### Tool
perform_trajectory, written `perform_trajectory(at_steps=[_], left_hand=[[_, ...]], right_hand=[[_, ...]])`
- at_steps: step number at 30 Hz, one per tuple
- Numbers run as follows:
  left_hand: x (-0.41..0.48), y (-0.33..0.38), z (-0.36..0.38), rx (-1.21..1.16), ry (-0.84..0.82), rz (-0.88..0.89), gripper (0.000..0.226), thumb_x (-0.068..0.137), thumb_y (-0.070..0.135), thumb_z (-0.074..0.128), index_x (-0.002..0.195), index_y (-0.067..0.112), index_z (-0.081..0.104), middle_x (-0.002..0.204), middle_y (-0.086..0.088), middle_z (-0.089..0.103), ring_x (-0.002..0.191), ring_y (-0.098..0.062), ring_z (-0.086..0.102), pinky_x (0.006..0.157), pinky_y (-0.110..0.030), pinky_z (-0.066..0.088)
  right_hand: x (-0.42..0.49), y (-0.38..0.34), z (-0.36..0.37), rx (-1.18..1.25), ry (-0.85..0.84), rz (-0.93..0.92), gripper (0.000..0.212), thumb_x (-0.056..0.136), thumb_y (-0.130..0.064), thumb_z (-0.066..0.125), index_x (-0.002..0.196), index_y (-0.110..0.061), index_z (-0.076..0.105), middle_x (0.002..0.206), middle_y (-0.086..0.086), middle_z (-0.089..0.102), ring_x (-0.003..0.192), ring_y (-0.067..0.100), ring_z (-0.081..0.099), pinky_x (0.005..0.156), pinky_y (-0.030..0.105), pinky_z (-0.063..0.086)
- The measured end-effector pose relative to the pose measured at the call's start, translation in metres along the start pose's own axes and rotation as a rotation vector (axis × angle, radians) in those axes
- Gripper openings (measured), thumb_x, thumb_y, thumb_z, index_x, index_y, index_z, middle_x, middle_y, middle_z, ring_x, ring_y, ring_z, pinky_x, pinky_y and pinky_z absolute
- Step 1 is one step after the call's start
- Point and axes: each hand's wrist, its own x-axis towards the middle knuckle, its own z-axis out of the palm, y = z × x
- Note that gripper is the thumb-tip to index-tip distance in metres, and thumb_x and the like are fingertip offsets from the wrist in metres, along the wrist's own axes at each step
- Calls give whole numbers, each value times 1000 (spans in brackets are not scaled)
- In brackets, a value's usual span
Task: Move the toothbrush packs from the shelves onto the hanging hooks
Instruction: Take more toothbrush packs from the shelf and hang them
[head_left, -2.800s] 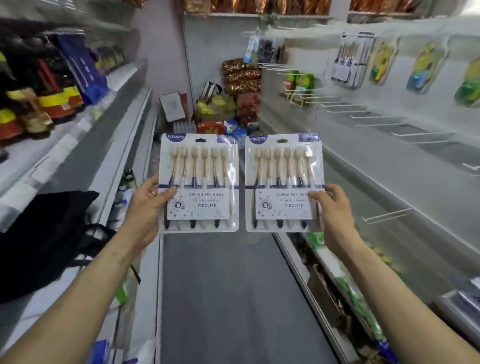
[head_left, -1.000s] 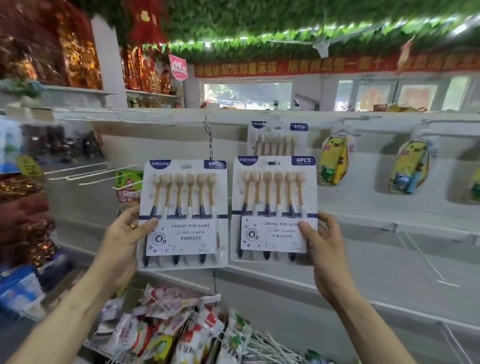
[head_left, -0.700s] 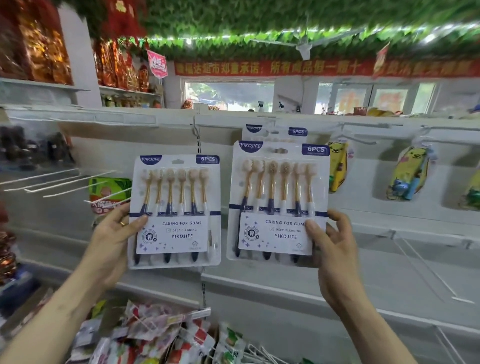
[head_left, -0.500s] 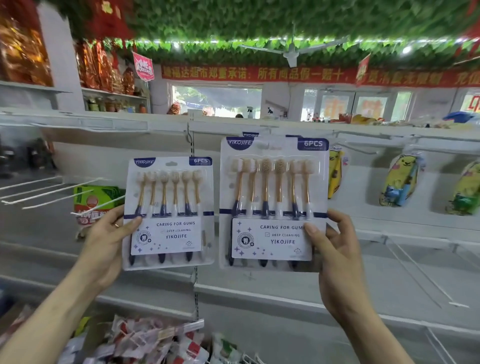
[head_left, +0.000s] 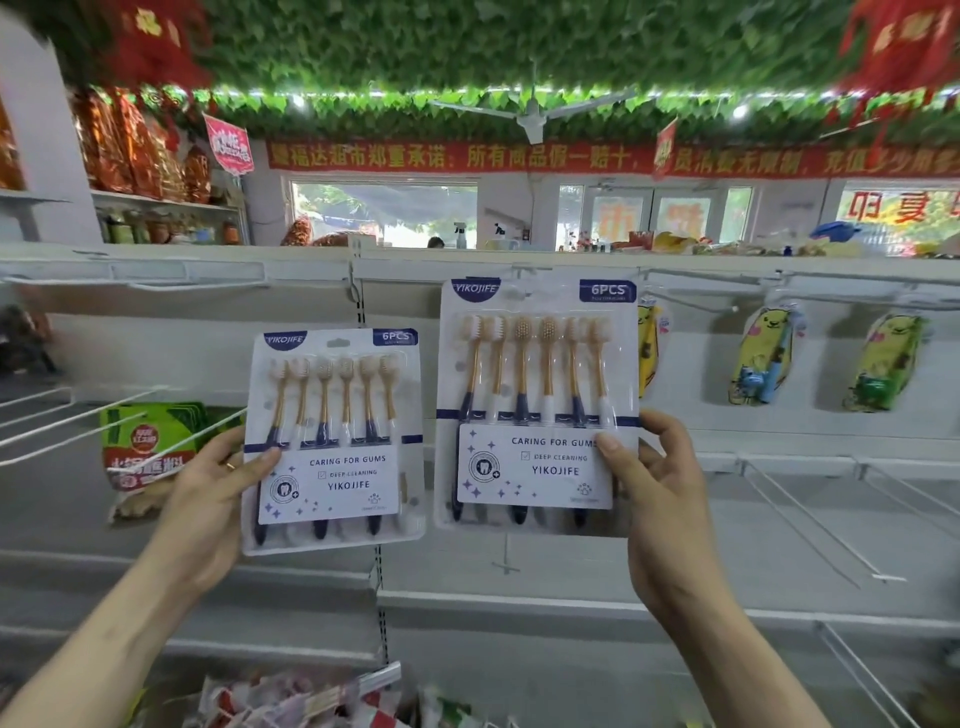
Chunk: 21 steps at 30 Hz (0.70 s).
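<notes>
Right pack: the clear blister pack of six gold-and-navy toothbrushes (head_left: 535, 405) is held upright, long axis vertical, with its top edge just under the white top rail (head_left: 727, 267).
Right hand: by the right hand (head_left: 660, 499) the lower right edge is pinched, thumb on the front.
Left pack: the second identical pack (head_left: 332, 441) is held lower, beside it.
Left hand: by the left hand (head_left: 208, 499) the left edge is pinched.
Key relation: the hanging end lies straight above the right hand, which is judged nearer the rail. The hook is hidden behind the card.
</notes>
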Motion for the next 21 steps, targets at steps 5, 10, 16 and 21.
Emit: perform_trajectory(at_steps=[5, 10, 16, 21], left_hand=[[2, -1, 0, 3, -12, -9, 59, 86, 4, 66, 143, 6, 55, 131, -23, 68, 101, -28, 76, 88, -43, 63], [4, -3, 1, 11, -19, -17, 59, 84, 6, 67, 142, 5, 55, 127, -20, 70, 100, -27, 76, 85, -41, 64], [4, -3, 0, 27, -11, -12, 60, 84, 6, 67, 144, 7, 56, 124, -18, 72, 98, -25, 77, 87, -41, 63], [-2, 6, -4, 39, 25, -6, 48, 94, -3, 60, 141, 8, 57, 117, -13, 73, 94, -21, 77, 84, -37, 64]], right_hand=[[2, -2, 5, -16, 11, -1, 24, 103, -15, 64, 124, -24, 57, 103, 6, 80, 94, 24, 79, 71, 41, 66], [7, -1, 7, -42, 16, 4, 23, 103, -18, 64, 123, -26, 57, 102, 1, 80, 93, 20, 79, 71, 44, 67], [28, 17, 8, -37, 29, 14, 25, 103, -16, 65, 125, -24, 57, 103, -1, 80, 91, 15, 78, 63, 29, 62], [69, 45, 14, -41, 51, 42, 29, 103, -18, 67, 128, -23, 55, 104, 0, 81, 93, 14, 78, 65, 25, 60]])
